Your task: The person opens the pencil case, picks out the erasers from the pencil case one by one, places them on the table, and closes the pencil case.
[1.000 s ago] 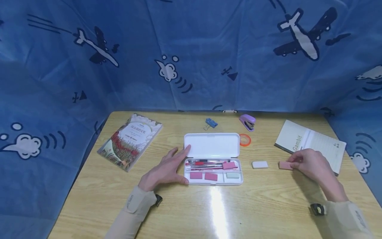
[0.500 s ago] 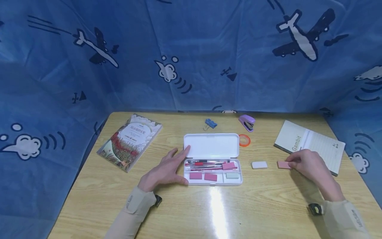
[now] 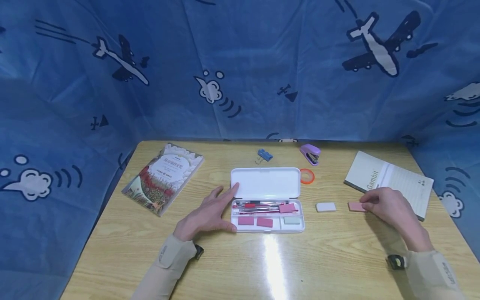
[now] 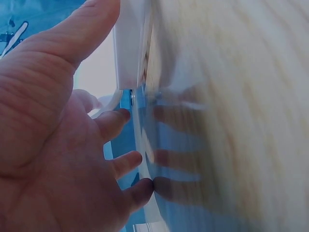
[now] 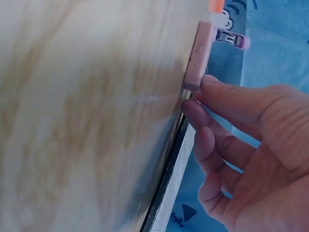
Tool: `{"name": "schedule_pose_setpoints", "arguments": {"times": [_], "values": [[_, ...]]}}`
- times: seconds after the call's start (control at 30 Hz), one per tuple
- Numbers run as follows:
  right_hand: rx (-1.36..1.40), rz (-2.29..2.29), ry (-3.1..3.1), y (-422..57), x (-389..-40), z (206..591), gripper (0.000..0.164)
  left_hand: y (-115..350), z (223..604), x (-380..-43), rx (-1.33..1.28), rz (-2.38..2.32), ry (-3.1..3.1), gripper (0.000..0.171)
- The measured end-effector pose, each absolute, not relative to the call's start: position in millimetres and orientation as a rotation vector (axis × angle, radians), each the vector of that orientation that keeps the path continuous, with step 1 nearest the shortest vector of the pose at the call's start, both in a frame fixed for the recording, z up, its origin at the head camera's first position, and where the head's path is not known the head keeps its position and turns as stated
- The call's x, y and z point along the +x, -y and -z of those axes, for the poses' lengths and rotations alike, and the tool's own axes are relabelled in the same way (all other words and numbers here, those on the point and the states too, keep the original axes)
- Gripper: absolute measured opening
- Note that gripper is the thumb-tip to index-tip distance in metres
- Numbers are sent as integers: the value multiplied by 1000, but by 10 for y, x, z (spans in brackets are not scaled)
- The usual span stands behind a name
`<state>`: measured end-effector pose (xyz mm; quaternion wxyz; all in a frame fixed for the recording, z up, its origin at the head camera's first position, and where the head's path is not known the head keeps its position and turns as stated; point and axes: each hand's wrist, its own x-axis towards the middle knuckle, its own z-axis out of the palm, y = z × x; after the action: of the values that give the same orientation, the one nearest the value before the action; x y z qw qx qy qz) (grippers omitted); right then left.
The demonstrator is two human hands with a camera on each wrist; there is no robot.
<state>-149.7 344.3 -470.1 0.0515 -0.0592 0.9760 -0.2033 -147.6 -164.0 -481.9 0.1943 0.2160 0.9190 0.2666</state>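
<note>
My left hand [image 3: 210, 211] lies at the left side of a white pencil case [image 3: 265, 183], fingers extended, thumb by its front corner and a fingertip at the raised lid. Inside the case are several pens [image 3: 258, 204], pink erasers [image 3: 246, 221] and a pale green eraser [image 3: 291, 220]. On the right, my right hand [image 3: 386, 207] pinches the right end of a pink eraser [image 3: 354, 206] between thumb and index finger. In the right wrist view that eraser [image 5: 198, 58] lies low along the tabletop. A white eraser [image 3: 326, 207] sits between it and the case.
Behind the case are a blue binder clip [image 3: 265, 155], an orange tape roll [image 3: 311, 180] and a purple stapler [image 3: 309, 150]. A book [image 3: 165, 175] lies at the left. The notebook [image 3: 403, 179] at the right is partly behind my right hand. A blue curtain [image 3: 240, 83] hangs beyond the table.
My right hand and the pink eraser have shifted very slightly left, toward the white eraser. My left hand stays in place at the pencil case.
</note>
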Motion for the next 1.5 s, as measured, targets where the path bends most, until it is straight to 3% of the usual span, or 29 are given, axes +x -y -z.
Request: {"name": "schedule_pose_setpoints", "arguments": {"times": [0.33, 0.9, 1.5], "values": [[-270, 846, -3054, -3023, -1510, 4615, 20, 1637, 4823, -1480, 585, -742, -2585, 128], [-698, 981, -2908, -2085, -1521, 4615, 25, 1634, 4816, -1471, 595, -746, -2580, 129], [-851, 781, -2839, -1849, -1594, 4738, 26, 1642, 4835, -1486, 591, -729, -2583, 128]]}}
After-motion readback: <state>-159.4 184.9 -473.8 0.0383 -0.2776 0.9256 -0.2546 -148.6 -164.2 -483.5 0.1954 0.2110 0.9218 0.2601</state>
